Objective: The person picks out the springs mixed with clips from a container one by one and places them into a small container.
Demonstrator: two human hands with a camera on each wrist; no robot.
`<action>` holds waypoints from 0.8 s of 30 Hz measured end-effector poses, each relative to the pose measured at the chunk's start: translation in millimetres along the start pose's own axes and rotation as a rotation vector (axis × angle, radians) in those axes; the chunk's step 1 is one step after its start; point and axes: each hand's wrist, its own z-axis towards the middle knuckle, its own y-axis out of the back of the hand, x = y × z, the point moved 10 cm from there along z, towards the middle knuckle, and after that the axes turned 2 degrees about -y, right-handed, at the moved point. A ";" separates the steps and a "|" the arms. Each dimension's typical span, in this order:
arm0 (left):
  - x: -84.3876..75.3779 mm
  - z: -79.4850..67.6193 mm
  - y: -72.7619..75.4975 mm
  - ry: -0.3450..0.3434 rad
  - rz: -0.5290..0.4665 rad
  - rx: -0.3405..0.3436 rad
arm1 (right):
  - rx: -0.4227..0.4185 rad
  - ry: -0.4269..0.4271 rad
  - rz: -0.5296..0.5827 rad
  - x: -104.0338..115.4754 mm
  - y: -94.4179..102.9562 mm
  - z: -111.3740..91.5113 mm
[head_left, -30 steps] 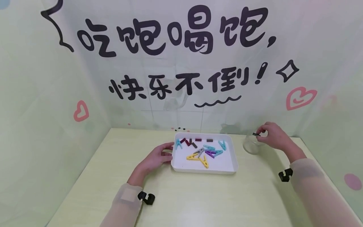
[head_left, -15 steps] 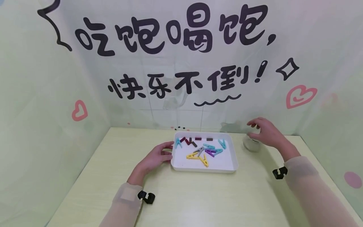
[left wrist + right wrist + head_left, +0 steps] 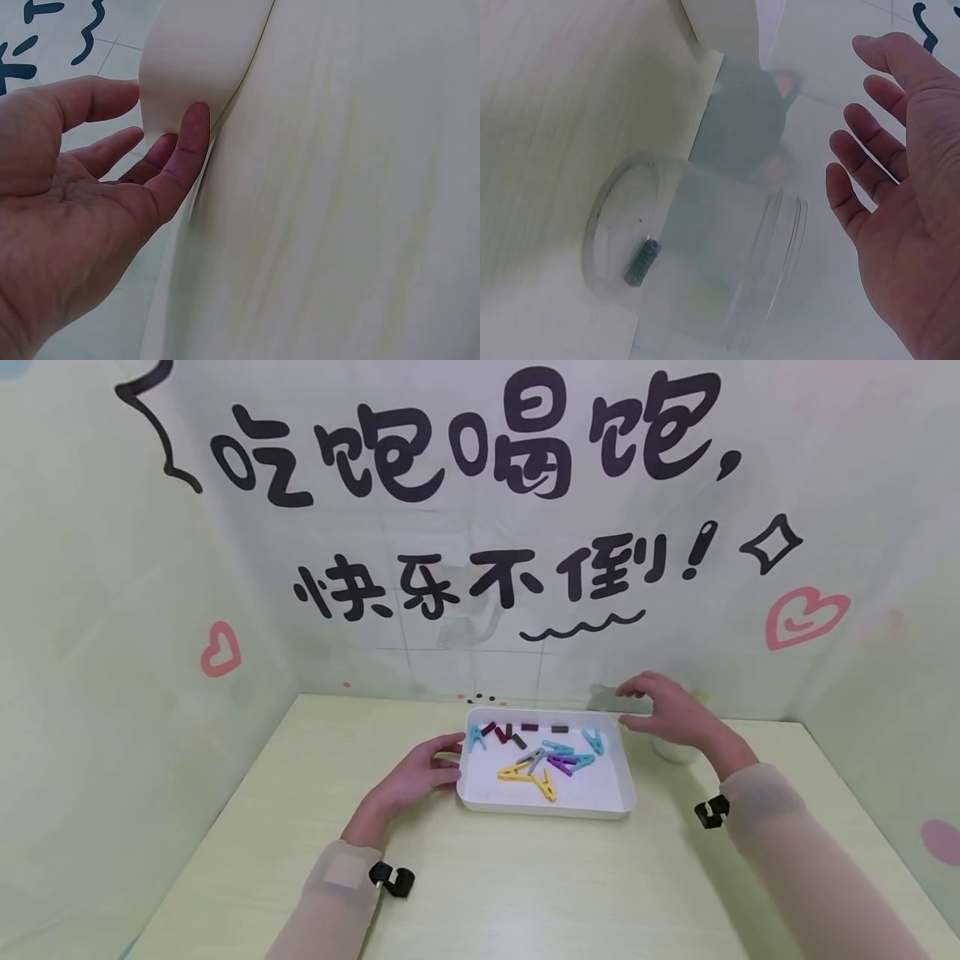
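A white tray point(image 3: 480, 789) holds teal, yellow, purple and grey clothespins point(image 3: 561, 763), plus small dark red and dark grey cylinders point(image 3: 529, 727). My left hand point(image 3: 411, 781) rests its fingertips against the tray's left outer wall, also visible in the left wrist view point(image 3: 191, 52). Above the table by the tray's right back corner, my right hand point(image 3: 671, 714) holds nothing, its fingers loosely bent. Behind it stands a clear jar point(image 3: 705, 262), partly hidden by the hand in the head view. One dark grey cylinder point(image 3: 642, 262) lies at the jar's bottom.
The pale wooden table point(image 3: 540, 885) meets a printed wall sheet point(image 3: 427, 668) at the back, with sheets on both sides too. The jar stands close to the back sheet, right of the tray.
My right hand let go of a dark grey cylinder at the jar's mouth, then moved left from the jar towards the tray. The left hand stays on the tray's left side.
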 end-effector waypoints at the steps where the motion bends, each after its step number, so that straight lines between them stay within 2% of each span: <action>1: -0.3 -0.2 0.0 0.001 0.000 0.001 | 0.012 0.001 0.004 1.7 -3.7 2.5; 9: -0.1 -0.2 0.9 0.004 0.014 -0.012 | 0.081 0.029 0.003 11.4 -32.9 21.0; 16: 2.2 -1.6 1.3 -0.004 0.024 -0.015 | 0.140 0.007 -0.046 13.7 -61.6 30.2; 24: 0.6 -2.5 1.0 -0.001 0.023 -0.017 | 0.153 0.061 -0.115 25.3 -79.0 37.4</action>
